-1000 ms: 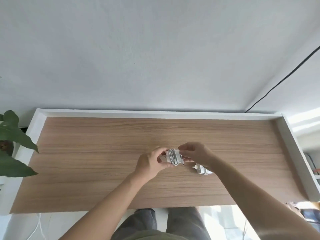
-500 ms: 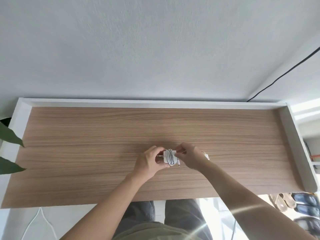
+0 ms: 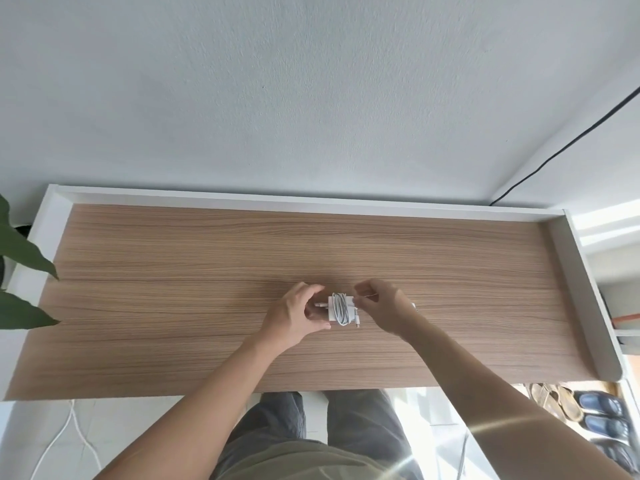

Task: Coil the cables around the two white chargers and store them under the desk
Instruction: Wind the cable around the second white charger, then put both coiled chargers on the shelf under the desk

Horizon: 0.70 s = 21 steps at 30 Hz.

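A white charger (image 3: 341, 308) with its cable coiled round it sits just above the middle of the wooden desk (image 3: 173, 271). My left hand (image 3: 296, 318) grips its plug end from the left, thumb below and fingers above. My right hand (image 3: 381, 306) pinches the thin cable end at the charger's right side; the connector tip hangs just below the coil. Only a white sliver of the second charger (image 3: 414, 306) shows on the desk, behind my right wrist.
A raised white rim (image 3: 571, 289) runs along the desk's back and sides. Plant leaves (image 3: 20, 251) reach in at the left. A black cable (image 3: 561, 150) runs down the wall at the right. Shoes (image 3: 588, 407) and a white floor cable (image 3: 69, 431) lie below the front edge.
The view has shifted, and the second charger, plain on the desk a second ago, is now nearly hidden by my right hand. Both hands stay on the coiled charger.
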Each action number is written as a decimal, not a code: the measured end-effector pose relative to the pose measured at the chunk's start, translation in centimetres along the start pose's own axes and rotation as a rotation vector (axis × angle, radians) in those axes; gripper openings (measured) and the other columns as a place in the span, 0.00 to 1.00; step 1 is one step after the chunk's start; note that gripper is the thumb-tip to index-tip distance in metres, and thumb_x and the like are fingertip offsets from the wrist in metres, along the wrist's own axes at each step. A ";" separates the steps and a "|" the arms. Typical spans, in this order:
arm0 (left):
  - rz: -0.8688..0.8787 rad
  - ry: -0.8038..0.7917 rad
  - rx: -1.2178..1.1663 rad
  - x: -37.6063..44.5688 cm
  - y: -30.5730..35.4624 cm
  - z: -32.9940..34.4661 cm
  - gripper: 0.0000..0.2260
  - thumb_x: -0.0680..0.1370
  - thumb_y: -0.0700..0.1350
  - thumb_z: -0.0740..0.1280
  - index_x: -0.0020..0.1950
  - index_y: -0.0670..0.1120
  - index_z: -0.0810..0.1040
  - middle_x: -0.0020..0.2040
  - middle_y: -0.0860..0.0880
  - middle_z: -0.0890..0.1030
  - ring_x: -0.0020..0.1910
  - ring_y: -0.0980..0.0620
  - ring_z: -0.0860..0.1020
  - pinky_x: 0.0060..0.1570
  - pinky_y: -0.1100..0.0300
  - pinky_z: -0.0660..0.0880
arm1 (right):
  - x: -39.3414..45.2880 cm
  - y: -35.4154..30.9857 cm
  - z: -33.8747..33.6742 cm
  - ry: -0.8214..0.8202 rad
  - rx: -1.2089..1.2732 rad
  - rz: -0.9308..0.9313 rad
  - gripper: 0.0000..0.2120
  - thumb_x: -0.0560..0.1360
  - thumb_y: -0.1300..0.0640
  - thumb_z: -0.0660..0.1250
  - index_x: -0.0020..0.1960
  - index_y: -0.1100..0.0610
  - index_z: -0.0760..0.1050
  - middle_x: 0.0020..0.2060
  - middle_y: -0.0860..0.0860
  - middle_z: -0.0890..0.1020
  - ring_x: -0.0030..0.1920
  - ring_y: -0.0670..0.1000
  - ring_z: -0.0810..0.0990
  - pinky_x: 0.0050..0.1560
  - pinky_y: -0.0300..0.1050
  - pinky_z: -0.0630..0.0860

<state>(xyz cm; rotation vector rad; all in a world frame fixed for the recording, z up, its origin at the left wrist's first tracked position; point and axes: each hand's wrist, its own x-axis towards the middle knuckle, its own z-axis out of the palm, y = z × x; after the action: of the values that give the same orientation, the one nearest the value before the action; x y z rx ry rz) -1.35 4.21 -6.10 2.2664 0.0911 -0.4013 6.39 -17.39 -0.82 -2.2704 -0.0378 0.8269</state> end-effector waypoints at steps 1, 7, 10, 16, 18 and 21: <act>-0.001 0.002 0.007 -0.2 -0.1 -0.1 0.35 0.68 0.56 0.81 0.72 0.53 0.73 0.59 0.58 0.77 0.47 0.57 0.80 0.50 0.56 0.80 | -0.1 0.1 -0.2 0.014 -0.004 -0.008 0.12 0.79 0.55 0.71 0.61 0.55 0.79 0.52 0.45 0.83 0.53 0.45 0.82 0.57 0.39 0.78; -0.061 0.070 0.050 -2.4 0.3 -0.9 0.30 0.72 0.54 0.79 0.71 0.51 0.74 0.59 0.56 0.78 0.44 0.57 0.81 0.49 0.56 0.80 | -1.8 1.0 -2.0 0.099 -0.033 -0.046 0.10 0.79 0.56 0.69 0.60 0.54 0.80 0.54 0.48 0.84 0.54 0.48 0.83 0.56 0.42 0.78; -0.102 0.153 0.032 -3.7 0.6 -0.4 0.16 0.78 0.50 0.74 0.64 0.48 0.79 0.56 0.52 0.82 0.44 0.54 0.82 0.49 0.53 0.81 | -2.5 1.9 -3.2 0.136 -0.070 -0.105 0.11 0.80 0.58 0.67 0.61 0.55 0.80 0.53 0.48 0.84 0.56 0.48 0.82 0.57 0.39 0.75; -0.355 0.201 -0.186 -8.1 2.8 2.3 0.06 0.83 0.47 0.67 0.46 0.52 0.81 0.33 0.52 0.85 0.30 0.56 0.83 0.36 0.56 0.81 | -4.5 7.1 -5.4 0.283 -0.149 -0.302 0.11 0.78 0.62 0.68 0.60 0.58 0.79 0.58 0.54 0.81 0.58 0.55 0.82 0.57 0.46 0.77; -0.393 0.199 -0.211 -9.7 3.2 3.8 0.12 0.81 0.55 0.69 0.40 0.52 0.80 0.27 0.52 0.82 0.27 0.54 0.80 0.32 0.56 0.78 | -5.1 9.5 -5.5 0.365 -0.200 -0.363 0.14 0.77 0.64 0.69 0.62 0.60 0.77 0.59 0.57 0.79 0.58 0.59 0.80 0.56 0.52 0.78; -0.468 0.267 -0.183 -11.9 4.0 6.8 0.22 0.81 0.62 0.62 0.35 0.49 0.76 0.31 0.47 0.82 0.32 0.45 0.81 0.37 0.49 0.77 | -6.1 13.5 -4.7 0.395 -0.265 -0.402 0.21 0.75 0.66 0.69 0.68 0.64 0.72 0.65 0.62 0.75 0.65 0.63 0.75 0.59 0.62 0.78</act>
<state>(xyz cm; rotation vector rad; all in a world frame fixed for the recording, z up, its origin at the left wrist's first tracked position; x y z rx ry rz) -13.60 -2.72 -3.65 2.0923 0.7738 -0.3120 1.52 -31.84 -3.45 -2.5134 -0.4279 0.1647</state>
